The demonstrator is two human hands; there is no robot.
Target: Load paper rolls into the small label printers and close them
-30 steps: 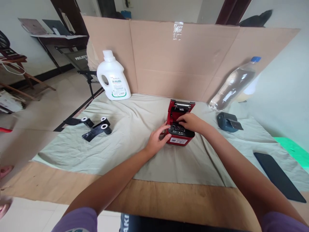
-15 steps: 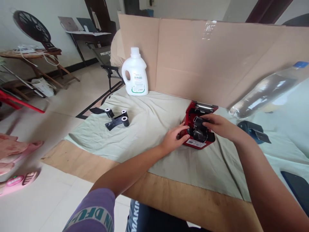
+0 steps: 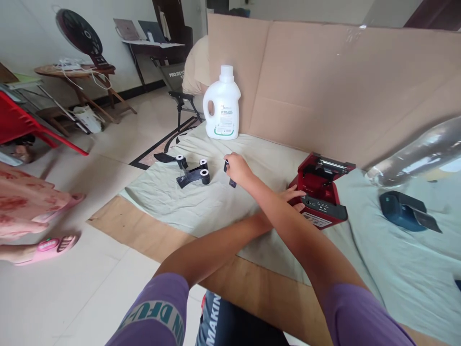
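Observation:
My right hand (image 3: 237,169) is closed around a roll of black film (image 3: 232,183), just above the cloth; a strip of it shows below my fingers. That arm crosses over my left forearm. At the left side of a small red label printer (image 3: 324,216), my left hand (image 3: 293,196) lies with its fingers stretched out and touching the casing. The printer's lid (image 3: 326,164) stands up, and its red inside shows no roll. Left of my right hand, several black film rolls (image 3: 205,177) with white cores lie on the cloth, some with loose film trailing.
A white detergent bottle (image 3: 222,108) stands behind the rolls, before a tall cardboard panel (image 3: 306,81). To the right are a dark blue device (image 3: 403,211) and a clear plastic bottle (image 3: 414,156). Another person's foot in a pink sandal (image 3: 54,245) is at the left.
My right hand has lifted the black film roll out of the printer and carried it left across my left arm. My left hand stays at the printer. The view has shifted.

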